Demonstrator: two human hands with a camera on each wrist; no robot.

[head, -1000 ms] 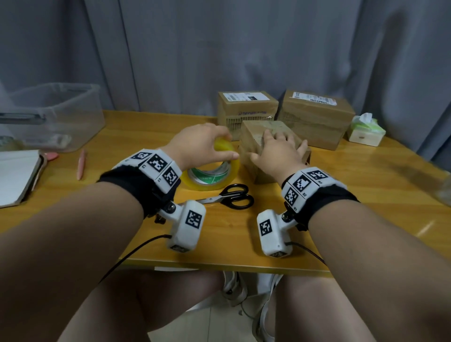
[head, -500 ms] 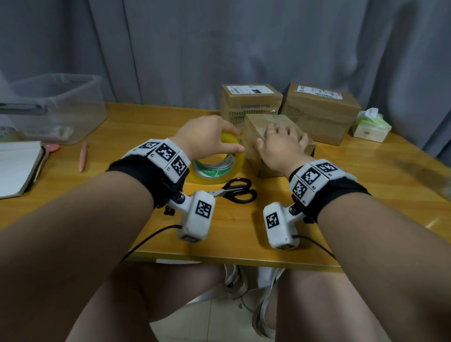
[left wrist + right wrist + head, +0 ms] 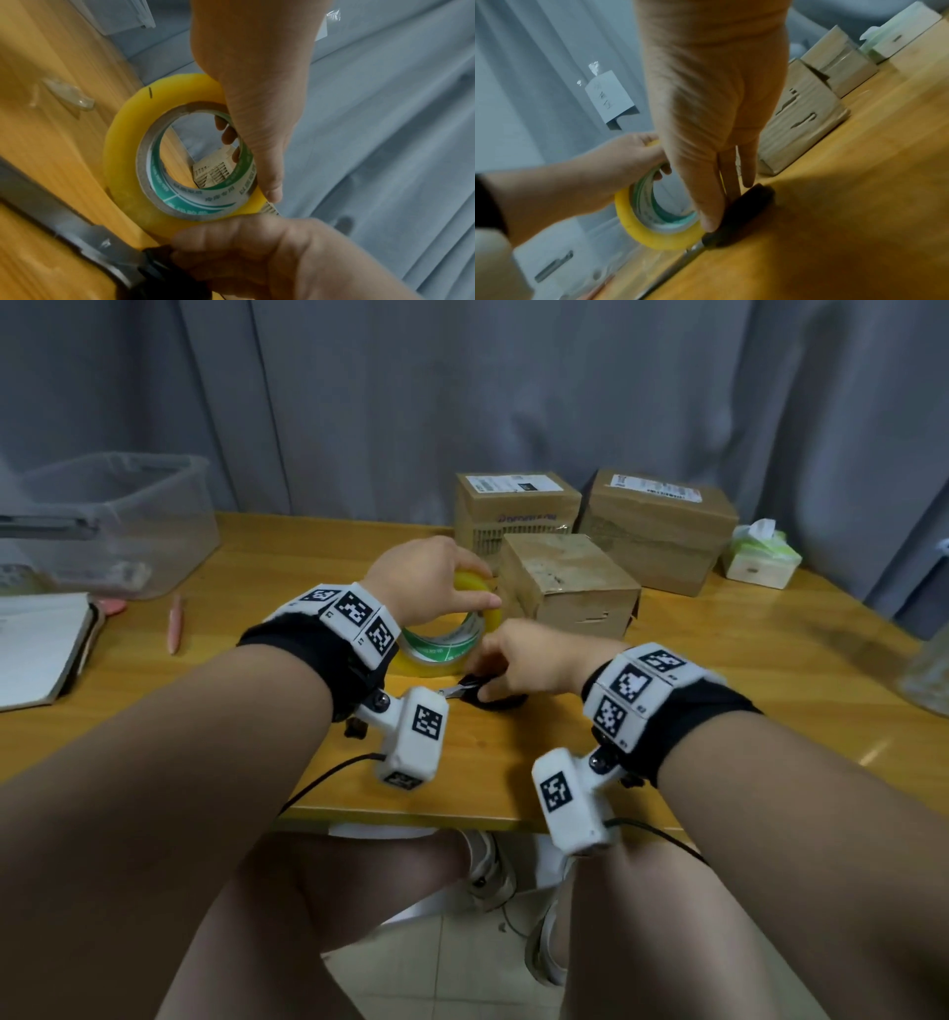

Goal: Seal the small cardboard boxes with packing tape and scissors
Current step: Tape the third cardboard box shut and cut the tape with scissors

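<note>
My left hand [image 3: 462, 595] grips the yellow packing tape roll [image 3: 441, 654], thumb on the outer face and fingers through the core; the roll [image 3: 123, 162] stands tilted on its edge on the table. The black-handled scissors [image 3: 493, 698] lie just in front of the roll. My right hand [image 3: 493, 665] reaches down over them, and its straight fingertips [image 3: 708, 223] touch the black handle [image 3: 746, 211]. The grey blades [image 3: 77, 233] point left along the table. The small cardboard box [image 3: 565, 577] stands free behind my right hand, flaps down.
Two labelled cardboard boxes [image 3: 513, 505] [image 3: 662, 521] stand at the back by the curtain, and a tissue box [image 3: 760, 557] to their right. At the left are a clear plastic bin [image 3: 102, 521], a notebook [image 3: 36, 649] and a pink pen [image 3: 175, 621]. Wooden table [image 3: 744, 685].
My right hand has left the top of the small box and come down toward me onto the scissors' handle. My left hand keeps hold of the tape roll.
</note>
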